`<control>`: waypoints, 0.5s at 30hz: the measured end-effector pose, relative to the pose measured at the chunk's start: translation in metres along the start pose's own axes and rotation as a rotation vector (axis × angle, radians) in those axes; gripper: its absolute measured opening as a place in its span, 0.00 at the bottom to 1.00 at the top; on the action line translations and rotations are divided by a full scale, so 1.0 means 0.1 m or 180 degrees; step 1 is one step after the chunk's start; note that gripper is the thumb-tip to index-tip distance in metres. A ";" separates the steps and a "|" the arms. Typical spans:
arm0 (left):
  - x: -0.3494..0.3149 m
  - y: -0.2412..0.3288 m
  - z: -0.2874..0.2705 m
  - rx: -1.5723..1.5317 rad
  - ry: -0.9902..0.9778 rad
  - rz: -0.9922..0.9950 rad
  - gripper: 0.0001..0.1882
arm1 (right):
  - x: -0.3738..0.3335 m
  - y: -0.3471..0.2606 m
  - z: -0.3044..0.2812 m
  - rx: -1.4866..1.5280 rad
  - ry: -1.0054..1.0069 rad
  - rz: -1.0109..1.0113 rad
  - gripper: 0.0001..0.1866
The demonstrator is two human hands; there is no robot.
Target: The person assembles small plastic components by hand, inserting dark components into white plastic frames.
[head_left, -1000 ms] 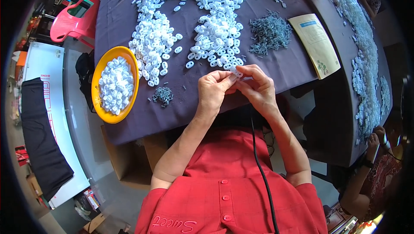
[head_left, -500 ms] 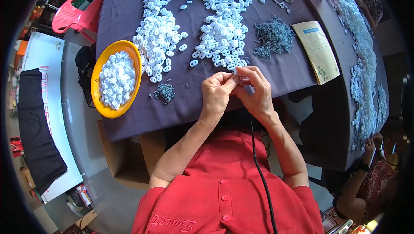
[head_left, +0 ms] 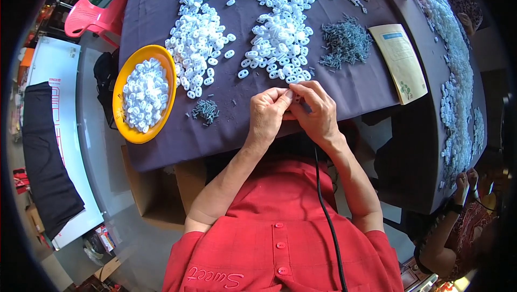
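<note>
We are pinching one small white plastic piece (head_left: 291,96) between our left hand (head_left: 267,113) and right hand (head_left: 318,113), just above the dark purple tablecloth (head_left: 355,90) (by the big white pile (head_left: 269,28)), probably fitting it together, needing careful fingers.

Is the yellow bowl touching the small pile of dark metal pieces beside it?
Apart. The head view shows bare purple cloth between the yellow bowl and the small dark pile.

Small white plastic piece (head_left: 291,96) between fingertips
</note>
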State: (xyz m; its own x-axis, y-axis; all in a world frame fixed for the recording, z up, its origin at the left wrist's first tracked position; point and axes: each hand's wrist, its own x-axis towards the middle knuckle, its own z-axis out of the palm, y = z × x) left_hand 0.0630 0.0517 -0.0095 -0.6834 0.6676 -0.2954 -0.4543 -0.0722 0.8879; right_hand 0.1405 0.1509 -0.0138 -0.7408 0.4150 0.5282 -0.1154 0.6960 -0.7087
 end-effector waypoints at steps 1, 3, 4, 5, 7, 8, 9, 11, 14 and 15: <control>0.00 -0.01 0.00 0.0104 0.0097 0.0062 0.09 | 0.00 0.00 0.01 -0.0048 -0.0047 0.0049 0.15; -0.01 -0.03 -0.03 0.0029 0.0080 0.0089 0.09 | 0.00 0.00 0.01 -0.0091 -0.0097 0.0100 0.15; -0.02 -0.04 -0.04 -0.0031 0.0104 0.0018 0.09 | 0.00 0.01 0.02 -0.0117 -0.0134 0.0053 0.15; -0.02 -0.05 -0.04 -0.0027 0.0100 0.0029 0.09 | 0.00 0.01 0.02 -0.0120 -0.0163 -0.0015 0.15; -0.03 -0.07 -0.04 -0.0070 0.0169 0.0057 0.09 | 0.00 0.02 0.02 -0.0143 -0.0197 -0.0058 0.14; -0.04 -0.07 -0.05 -0.0075 0.0185 0.0058 0.09 | 0.00 0.02 0.02 -0.0141 -0.0218 -0.0136 0.13; -0.05 -0.07 -0.06 -0.0093 0.0167 0.0042 0.09 | 0.00 0.02 0.03 -0.0136 -0.0226 -0.0130 0.13; -0.08 -0.08 -0.08 -0.0116 0.0160 0.0028 0.08 | -0.01 0.02 0.04 -0.0126 -0.0201 -0.0258 0.14; -0.12 -0.07 -0.10 -0.0223 0.0204 -0.0014 0.08 | -0.01 0.02 0.05 -0.0023 -0.0300 -0.0295 0.14; -0.12 -0.07 -0.11 -0.0251 0.0174 0.0008 0.08 | -0.01 0.03 0.06 -0.0030 -0.0332 -0.0258 0.14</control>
State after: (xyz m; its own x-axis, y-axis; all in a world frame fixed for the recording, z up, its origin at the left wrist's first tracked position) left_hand 0.0681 0.0354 -0.0160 -0.7138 0.6262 -0.3138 -0.4946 -0.1334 0.8588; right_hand 0.1373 0.1490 -0.0191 -0.7941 0.2944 0.5317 -0.1718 0.7305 -0.6610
